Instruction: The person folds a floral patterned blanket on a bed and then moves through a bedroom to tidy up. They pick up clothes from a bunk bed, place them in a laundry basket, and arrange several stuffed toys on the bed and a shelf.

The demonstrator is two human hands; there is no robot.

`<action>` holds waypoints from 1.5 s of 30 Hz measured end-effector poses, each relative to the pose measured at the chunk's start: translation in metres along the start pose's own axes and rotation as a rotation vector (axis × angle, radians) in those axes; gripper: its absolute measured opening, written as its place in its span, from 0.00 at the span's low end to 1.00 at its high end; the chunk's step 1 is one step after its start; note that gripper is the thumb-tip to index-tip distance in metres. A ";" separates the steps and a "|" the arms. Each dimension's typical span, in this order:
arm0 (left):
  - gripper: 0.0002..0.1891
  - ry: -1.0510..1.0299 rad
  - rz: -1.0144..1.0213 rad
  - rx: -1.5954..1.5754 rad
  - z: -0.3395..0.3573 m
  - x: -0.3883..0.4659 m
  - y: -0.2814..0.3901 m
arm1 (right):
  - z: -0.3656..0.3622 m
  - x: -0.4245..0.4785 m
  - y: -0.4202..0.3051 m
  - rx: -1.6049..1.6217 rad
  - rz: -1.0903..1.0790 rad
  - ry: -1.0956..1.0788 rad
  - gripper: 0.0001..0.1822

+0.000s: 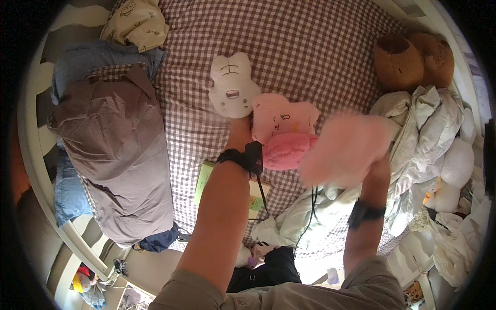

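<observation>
On a brown-and-white checked bed sheet (pixel 286 42), a white plush toy (pixel 234 85) with an embroidered face lies at the centre. My left hand (pixel 241 126) is at its lower end, mostly hidden beneath the plush toys, so its fingers cannot be made out. Beside it, a pink plush toy (pixel 285 114) with a stitched face touches a darker pink fluffy plush (pixel 288 151). To the right, a pale pink fluffy thing (pixel 348 147), blurred by motion, is held up by my right hand (pixel 378 162), whose fingers are largely covered by it. Both wrists wear black straps with devices.
A folded grey-brown cover (pixel 116 151) lies over blue pillows (pixel 71 186) at left. Brown plush toys (pixel 401 62) and a crumpled pale blanket (pixel 414 128) are at right. A green booklet (pixel 204 180) lies under my left forearm; black cables (pixel 313 209) hang nearby. White bed rails (pixel 29 128) border the bed.
</observation>
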State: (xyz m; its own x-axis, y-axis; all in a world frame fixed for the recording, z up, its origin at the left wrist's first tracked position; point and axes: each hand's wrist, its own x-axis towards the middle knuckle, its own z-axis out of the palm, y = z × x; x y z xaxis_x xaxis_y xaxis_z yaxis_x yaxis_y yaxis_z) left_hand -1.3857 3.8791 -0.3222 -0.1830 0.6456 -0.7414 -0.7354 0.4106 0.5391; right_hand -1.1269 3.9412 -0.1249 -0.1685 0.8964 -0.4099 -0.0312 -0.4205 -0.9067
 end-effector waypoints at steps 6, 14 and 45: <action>0.28 -0.030 0.041 0.036 -0.007 -0.006 0.003 | 0.020 -0.028 0.097 -0.316 0.002 -0.262 0.44; 0.28 -0.087 0.074 0.064 -0.009 0.002 -0.002 | 0.015 -0.049 0.132 -0.407 0.253 -0.066 0.32; 0.31 -0.095 0.308 0.166 0.048 -0.088 0.008 | -0.126 -0.059 0.223 0.691 0.518 0.372 0.19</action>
State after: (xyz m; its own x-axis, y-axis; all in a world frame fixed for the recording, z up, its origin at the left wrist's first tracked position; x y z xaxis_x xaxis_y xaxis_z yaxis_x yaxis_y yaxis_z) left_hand -1.3440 3.8568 -0.2330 -0.3119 0.8090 -0.4982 -0.5377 0.2820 0.7946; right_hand -0.9994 3.8124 -0.3156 -0.0033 0.5118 -0.8591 -0.6386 -0.6622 -0.3920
